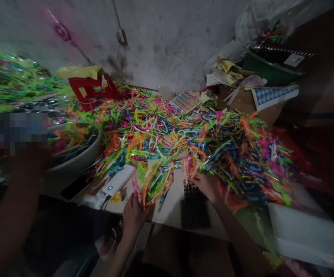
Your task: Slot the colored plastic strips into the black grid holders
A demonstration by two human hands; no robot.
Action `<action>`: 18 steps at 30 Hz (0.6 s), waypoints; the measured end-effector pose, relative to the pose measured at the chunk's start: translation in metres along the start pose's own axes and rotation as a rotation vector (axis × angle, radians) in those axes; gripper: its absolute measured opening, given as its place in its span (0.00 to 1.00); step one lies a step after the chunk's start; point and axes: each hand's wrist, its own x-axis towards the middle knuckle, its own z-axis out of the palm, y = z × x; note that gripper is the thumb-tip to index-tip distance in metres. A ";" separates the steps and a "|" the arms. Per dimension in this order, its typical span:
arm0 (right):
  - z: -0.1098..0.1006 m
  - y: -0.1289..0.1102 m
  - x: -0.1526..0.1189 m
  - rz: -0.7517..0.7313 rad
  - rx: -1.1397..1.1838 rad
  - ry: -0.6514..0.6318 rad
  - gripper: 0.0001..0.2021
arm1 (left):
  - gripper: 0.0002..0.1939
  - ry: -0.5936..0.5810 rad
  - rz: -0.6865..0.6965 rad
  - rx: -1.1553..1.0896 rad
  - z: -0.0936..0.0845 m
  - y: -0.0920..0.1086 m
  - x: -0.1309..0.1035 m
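Head view: the right hand (206, 185) has its fingertips closed on the lower end of an orange strip (185, 169), which stands up from the grip against the pile. The left hand (134, 213) is at the table's near edge, its fingers touching the lower part of a loose bunch (152, 184) of coloured strips; whether it is clenched on them cannot be told.

Directly beyond both grips, the pile (161, 130) of glossy multicoloured strips spreads over the white table (169, 207). Below the right grip lie two black trays (195, 214), one nearer the table edge, the other partly under the hand. Left of and beyond the left grip are a white device (119, 180) with a cable and a small yellow item (116, 197).

Further left, a white bowl (90, 156) holds more strips, with another person's arm (22, 192) beside it. A red crate (93, 92) stands beyond the bowl. Well to the right of the right grip lies a white package (308, 234); a carton (242, 100) stands at the pile's far right.
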 end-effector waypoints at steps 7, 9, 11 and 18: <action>0.002 0.004 0.009 -0.024 -0.050 -0.092 0.07 | 0.41 0.001 0.049 -0.070 0.005 -0.013 0.002; 0.003 0.006 0.009 -0.039 -0.023 -0.100 0.07 | 0.42 -0.054 0.017 -0.084 0.000 -0.015 0.004; 0.005 0.006 0.009 -0.023 -0.019 -0.083 0.07 | 0.43 -0.102 -0.039 -0.095 -0.007 -0.017 0.008; 0.013 -0.009 -0.004 0.029 -0.045 0.055 0.05 | 0.39 0.106 0.160 -0.115 -0.048 0.017 0.013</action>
